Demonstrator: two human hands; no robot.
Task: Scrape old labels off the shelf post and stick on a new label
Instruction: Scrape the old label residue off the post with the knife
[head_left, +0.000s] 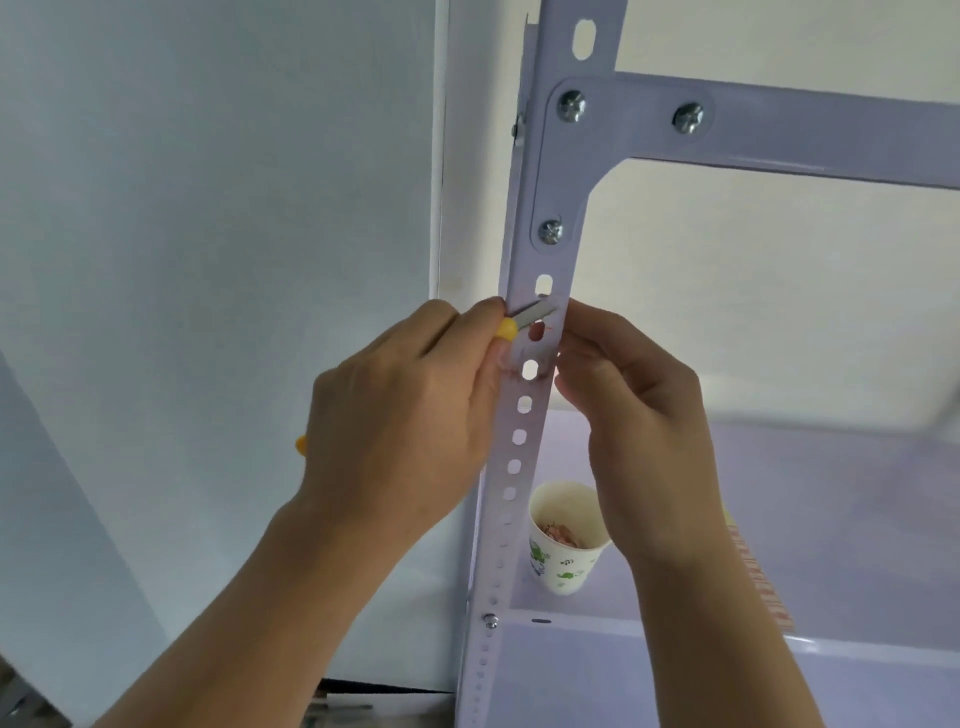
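Both hands are raised to the white shelf post (537, 426), at the part with holes just under the corner bracket (571, 156).

The left hand (415, 395) comes from the lower left with the forearm rising diagonally and the back of the hand toward the camera. Its fingers are curled tight around a yellow-handled knife (535, 313). The yellow rear end of the handle shows out behind the hand, near the wrist. The thumb and forefinger are close to the blade, and the metal blade lies flat across the front face of the post, pointing up and to the right.

The right hand (634, 410) comes from the lower right, with the forearm almost upright. Its fingers are curled, and it holds the right edge of the post at the height of the blade, with the thumb tip at the front and the other fingers bent below it.

A small reddish label remnant (545, 328) sits on the post just under the blade tip, between two holes.

Lower, on the shelf (831, 493), a paper cup (563, 558) with green print stands near the left edge, just beside the post, with pinkish scraps inside. A red-striped strip (763, 571) lies behind the right forearm; it is too blurred to tell more.
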